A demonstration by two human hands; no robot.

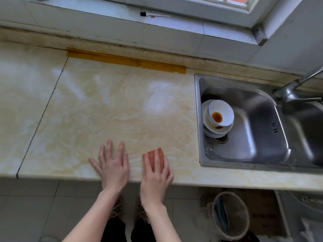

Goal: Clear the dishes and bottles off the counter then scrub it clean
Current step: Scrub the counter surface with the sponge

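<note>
Honestly, left hand [113, 165] is laid flat, sponge [152, 153] seemingly pressed under right hand [157, 178] by the counter [104, 105] edge; grime could get shoved off it

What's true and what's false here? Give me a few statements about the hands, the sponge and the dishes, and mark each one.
1. The left hand lies flat on the counter, fingers spread. True.
2. The right hand presses on a blue cloth. False: under it is an orange sponge.
3. The stacked white bowls stand on the counter. False: they sit in the sink, by the drain.
4. The top bowl has a brown residue in it. True.
5. A strip of yellow tape runs along the counter's back edge. True.
</note>
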